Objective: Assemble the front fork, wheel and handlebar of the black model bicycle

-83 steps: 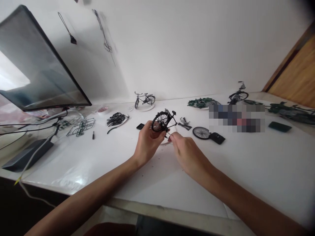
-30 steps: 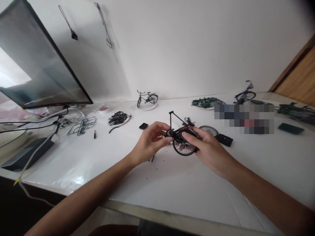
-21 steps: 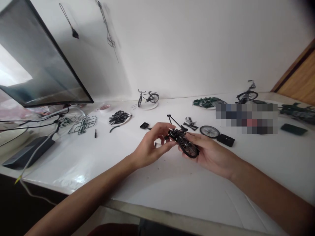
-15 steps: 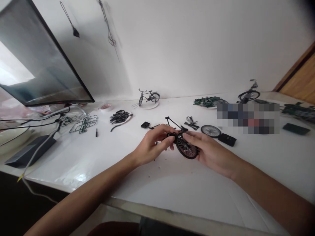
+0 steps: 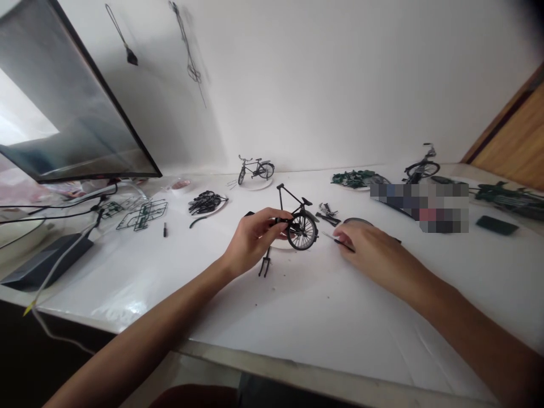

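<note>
My left hand (image 5: 259,232) pinches a black model bicycle frame (image 5: 293,198) near its pedal area, with the spoked rear wheel (image 5: 302,231) and saddle attached. The frame is held up off the table, and my fingers hide its lower part. To the right of the wheel, my right hand (image 5: 365,243) is closed around a small screwdriver (image 5: 345,246), whose thin shiny tip points left. A black fork (image 5: 265,265) shows just below my left hand. Behind my right hand lies a loose wheel (image 5: 357,220), mostly covered.
An assembled model bicycle (image 5: 255,169) stands at the back, another (image 5: 423,165) at right. A plate of black parts (image 5: 207,202), green parts (image 5: 357,178), green sprues (image 5: 144,215) and a short tool (image 5: 165,229) lie about. A monitor (image 5: 76,90) rises at left.
My right hand has left the wheel, moved right and now holds the screwdriver. My left hand has shifted slightly left, turning the bicycle frame more upright.
</note>
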`<state>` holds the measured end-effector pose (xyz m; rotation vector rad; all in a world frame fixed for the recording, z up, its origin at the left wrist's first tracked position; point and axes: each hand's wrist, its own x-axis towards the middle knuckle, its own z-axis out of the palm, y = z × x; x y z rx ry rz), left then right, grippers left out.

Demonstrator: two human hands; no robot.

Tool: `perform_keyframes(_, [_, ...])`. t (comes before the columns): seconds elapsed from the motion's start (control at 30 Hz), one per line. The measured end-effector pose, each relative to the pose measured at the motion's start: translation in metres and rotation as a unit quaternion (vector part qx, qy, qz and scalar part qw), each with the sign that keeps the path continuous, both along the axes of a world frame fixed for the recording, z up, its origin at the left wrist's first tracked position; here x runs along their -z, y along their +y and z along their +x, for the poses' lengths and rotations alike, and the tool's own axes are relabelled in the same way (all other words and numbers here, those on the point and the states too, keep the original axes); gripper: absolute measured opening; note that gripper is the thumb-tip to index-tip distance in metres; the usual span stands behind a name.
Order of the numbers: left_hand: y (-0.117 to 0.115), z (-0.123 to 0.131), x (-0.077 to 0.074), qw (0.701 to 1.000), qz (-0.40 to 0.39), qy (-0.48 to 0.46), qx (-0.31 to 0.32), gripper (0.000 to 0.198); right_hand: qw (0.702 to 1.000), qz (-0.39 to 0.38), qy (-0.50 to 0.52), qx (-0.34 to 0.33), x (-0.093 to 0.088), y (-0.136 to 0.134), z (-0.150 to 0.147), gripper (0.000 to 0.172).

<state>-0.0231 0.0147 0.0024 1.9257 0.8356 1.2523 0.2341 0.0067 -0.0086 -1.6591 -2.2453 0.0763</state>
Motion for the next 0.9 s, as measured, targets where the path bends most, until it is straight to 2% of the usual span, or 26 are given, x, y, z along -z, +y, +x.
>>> perform_keyframes(0.17, [0.000, 0.000, 0.001, 0.998, 0.035, 0.054, -0.014, 0.020, 1.000, -0.011, -0.015, -0.011, -0.004, -0.005, -0.004, 0.017])
perform_keyframes(0.3, [0.003, -0.001, 0.003, 0.997, 0.048, 0.064, -0.023, 0.020, 0.994, 0.032, 0.086, -0.052, -0.013, -0.005, 0.003, 0.017])
perform_keyframes(0.4, [0.004, -0.001, 0.006, 0.996, 0.051, 0.072, -0.019, 0.022, 0.977, 0.081, 0.175, -0.095, -0.021, -0.011, -0.002, 0.017])
perform_keyframes(0.57, [0.002, 0.002, 0.008, 0.996, 0.043, 0.077, 0.003, 0.022, 0.930, 0.206, 0.281, -0.118, -0.031, -0.031, -0.027, 0.007])
perform_keyframes(0.7, [0.000, 0.003, 0.007, 0.996, 0.044, 0.074, 0.019, 0.022, 0.896, 0.284, 0.299, -0.161, -0.030, -0.040, -0.035, 0.021])
perform_keyframes(0.9, [-0.001, 0.003, 0.007, 0.995, 0.050, 0.083, 0.031, 0.021, 0.884, 0.319, 0.293, -0.177, -0.029, -0.038, -0.034, 0.026])
